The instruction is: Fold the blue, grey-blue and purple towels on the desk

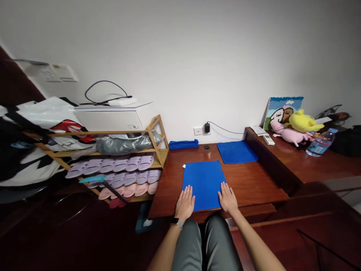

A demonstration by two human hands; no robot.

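Note:
A blue cloth [205,184] lies spread flat on the brown wooden table [245,184], with a small white tag at its far left corner. My left hand [185,203] rests palm down on its left edge, fingers stretched out. On the right edge lies my right hand [228,197], also flat and open. Neither hand grips anything. Behind, to the right, a second blue cloth [237,152] lies flat. At the back left of the table sits a folded blue cloth [183,144] against the wall.
A wooden rack [160,150] with several slippers [113,165] and a white box [109,119] stands left. On the raised surface at right are a yellow plush toy [304,121], a pink plush toy [291,135], a water bottle [321,143] and a remote [269,140]. A charger [207,128] is plugged in.

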